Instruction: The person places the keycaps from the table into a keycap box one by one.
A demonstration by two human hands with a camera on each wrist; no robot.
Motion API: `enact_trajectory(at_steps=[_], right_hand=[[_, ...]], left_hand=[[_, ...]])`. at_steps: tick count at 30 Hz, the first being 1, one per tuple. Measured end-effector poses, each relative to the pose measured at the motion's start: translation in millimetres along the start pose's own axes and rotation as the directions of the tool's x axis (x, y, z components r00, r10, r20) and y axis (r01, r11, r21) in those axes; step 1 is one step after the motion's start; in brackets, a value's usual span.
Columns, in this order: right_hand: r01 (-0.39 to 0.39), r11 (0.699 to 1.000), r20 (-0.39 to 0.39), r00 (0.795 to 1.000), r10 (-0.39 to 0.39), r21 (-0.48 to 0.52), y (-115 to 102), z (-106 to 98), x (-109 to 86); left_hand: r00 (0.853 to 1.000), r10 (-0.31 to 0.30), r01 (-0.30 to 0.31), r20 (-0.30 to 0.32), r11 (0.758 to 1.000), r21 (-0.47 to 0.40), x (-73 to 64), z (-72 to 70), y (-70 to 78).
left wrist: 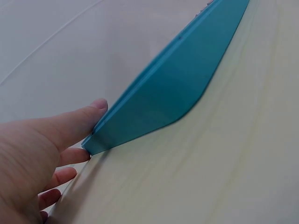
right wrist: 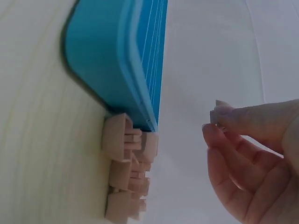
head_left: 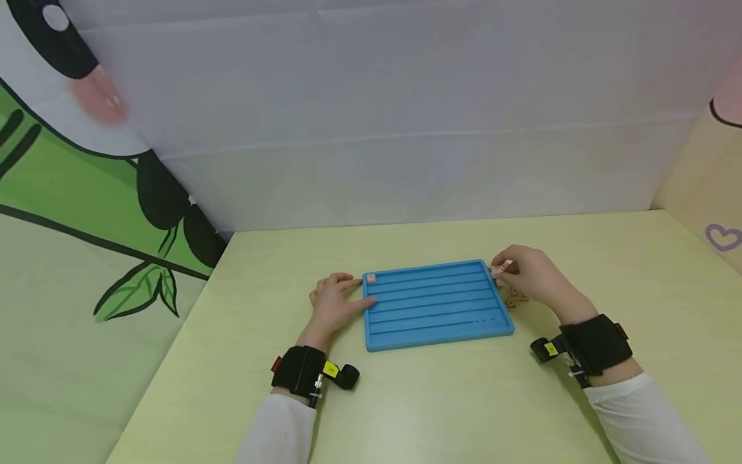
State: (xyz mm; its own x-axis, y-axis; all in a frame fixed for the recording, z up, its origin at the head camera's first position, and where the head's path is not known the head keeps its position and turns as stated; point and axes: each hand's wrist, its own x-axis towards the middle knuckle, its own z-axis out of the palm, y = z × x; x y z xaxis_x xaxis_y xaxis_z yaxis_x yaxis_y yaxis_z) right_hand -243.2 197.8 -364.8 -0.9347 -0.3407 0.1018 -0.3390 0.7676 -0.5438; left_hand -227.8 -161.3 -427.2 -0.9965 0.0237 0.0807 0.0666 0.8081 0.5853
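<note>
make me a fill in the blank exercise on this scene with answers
The ridged tray is ____.
The right hand pinches a small piece between its fingers and ____.
Near the left hand, a block sits in the tray's far ____ corner.
Loose pieces lie beside the tray's ____ edge.

Missing words: blue; thumb; left; right

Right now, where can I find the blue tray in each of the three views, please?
Head: the tray lies just right of centre, in the lower half.
Left wrist: its side wall runs from the left hand up to the top edge, right of centre.
Right wrist: its corner is at the top, left of centre, above the loose pieces.
Shared landmark: the pale table under it.
</note>
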Motion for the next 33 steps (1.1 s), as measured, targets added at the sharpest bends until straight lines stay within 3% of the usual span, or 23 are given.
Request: enact_trajectory(at_steps=[15,22,33], right_hand=[[0.154,0.987,0.025,0.988,-0.153,-0.037,-61,-5,48.4],[0.209,0.978,0.069,0.976,-0.207,-0.027,-89,16,69.9],[0.228,0.972,0.165,0.963,-0.215,-0.061,-108,55,90.9]], left_hand=[[1.0,-0.023,0.023,0.006,1.0,-0.015,-2.8,0.8,0.3],[1.0,-0.019,0.019,0.007,1.0,-0.009,-1.4,1.6,1.1],[1.0,-0.026,0.026,0.002,1.0,-0.007,0.7,0.7,2.0]])
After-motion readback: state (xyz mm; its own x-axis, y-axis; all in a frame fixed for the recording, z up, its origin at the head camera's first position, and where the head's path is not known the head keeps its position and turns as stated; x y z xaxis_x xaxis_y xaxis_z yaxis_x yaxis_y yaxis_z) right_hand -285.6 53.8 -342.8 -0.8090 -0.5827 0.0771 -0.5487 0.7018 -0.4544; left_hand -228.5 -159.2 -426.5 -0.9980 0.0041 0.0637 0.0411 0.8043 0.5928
